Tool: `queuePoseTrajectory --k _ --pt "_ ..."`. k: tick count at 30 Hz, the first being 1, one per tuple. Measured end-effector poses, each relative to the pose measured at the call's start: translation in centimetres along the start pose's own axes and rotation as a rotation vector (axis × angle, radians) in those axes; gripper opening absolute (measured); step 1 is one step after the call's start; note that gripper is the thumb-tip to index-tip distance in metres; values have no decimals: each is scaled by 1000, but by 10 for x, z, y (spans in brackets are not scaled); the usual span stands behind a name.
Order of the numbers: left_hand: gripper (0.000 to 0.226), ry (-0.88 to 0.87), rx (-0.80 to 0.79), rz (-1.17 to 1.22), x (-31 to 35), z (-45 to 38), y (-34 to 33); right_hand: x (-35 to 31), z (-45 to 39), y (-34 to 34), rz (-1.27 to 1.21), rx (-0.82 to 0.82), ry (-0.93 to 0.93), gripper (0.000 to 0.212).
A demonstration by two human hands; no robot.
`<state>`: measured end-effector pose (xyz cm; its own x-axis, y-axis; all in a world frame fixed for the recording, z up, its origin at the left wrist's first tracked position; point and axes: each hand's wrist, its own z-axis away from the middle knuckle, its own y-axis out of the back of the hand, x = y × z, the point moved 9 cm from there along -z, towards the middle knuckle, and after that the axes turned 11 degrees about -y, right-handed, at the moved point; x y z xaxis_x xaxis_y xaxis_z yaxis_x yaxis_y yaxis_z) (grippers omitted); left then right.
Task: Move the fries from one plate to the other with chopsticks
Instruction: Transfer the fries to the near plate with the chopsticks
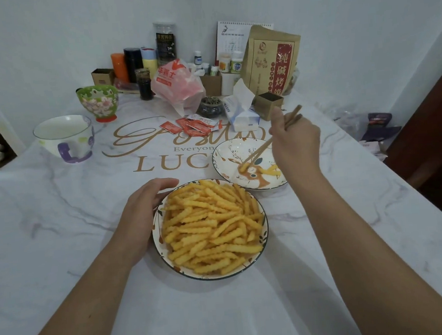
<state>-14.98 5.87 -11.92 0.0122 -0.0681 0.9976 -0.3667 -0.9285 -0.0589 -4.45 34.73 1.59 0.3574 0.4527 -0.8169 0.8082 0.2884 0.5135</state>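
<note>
Now, nearest, the full plate (263,239) is steadied by the left hand (141,213), fingers relaxed along its rim, gripping nothing; its fries (211,229) lie heaped, too many to count, mostly crosswise. Beyond and to the right, in the second plate (221,164), one fry (244,167) is pinched at the tips of two chopsticks (259,149), clamped in the right hand (296,145). Perhaps two more fries lie there already. The heap lies down-left of the tips.
</note>
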Motion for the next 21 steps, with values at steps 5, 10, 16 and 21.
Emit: queuePoseTrajectory --k 5,10,16,21 --pt "33 -5 -5 -3 1 1 0 -14 5 -9 79 -8 84 61" --pt "32 2 -6 -6 1 2 0 17 -6 32 -368 39 -146 52" --pt "32 -14 -6 -23 1 0 1 6 10 51 -736 -433 -149 55" --pt "32 -23 -1 -28 2 1 1 -8 24 42 -595 -592 -54 54"
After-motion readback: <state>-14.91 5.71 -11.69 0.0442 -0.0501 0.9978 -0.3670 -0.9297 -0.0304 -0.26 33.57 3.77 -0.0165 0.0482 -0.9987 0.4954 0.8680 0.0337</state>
